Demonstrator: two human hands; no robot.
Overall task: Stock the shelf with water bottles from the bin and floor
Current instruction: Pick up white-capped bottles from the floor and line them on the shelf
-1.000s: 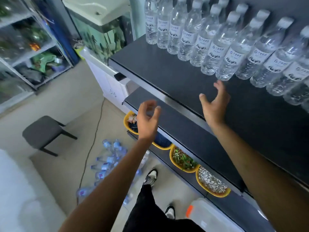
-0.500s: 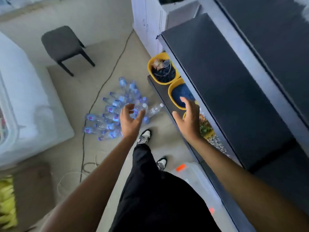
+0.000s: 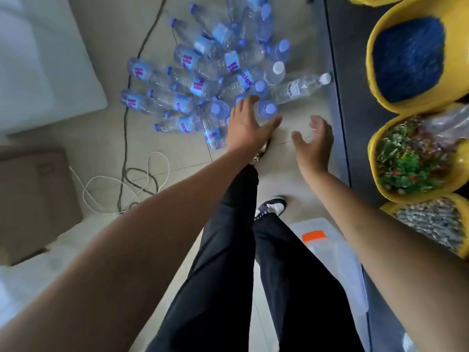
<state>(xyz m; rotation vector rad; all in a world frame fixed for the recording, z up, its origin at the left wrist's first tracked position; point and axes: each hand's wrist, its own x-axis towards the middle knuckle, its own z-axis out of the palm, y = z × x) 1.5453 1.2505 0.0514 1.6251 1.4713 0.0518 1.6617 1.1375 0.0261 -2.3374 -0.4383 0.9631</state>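
Both hands empty, fingers spread: my left hand (image 3: 247,128) hovers over the near edge of the heap of clear plastic, blue-capped water bottles (image 3: 203,80) on the tiled floor (image 3: 279,158), my right hand (image 3: 313,143) just beside it. A hasty grab could send the loose round bottles rolling.

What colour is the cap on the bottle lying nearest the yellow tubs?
The cap is white, on a clear bottle; the head view shows it best.

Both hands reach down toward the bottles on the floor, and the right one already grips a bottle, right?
No: the head view shows the right hand open, gripping nothing. It and the left hand do reach toward the bottles.
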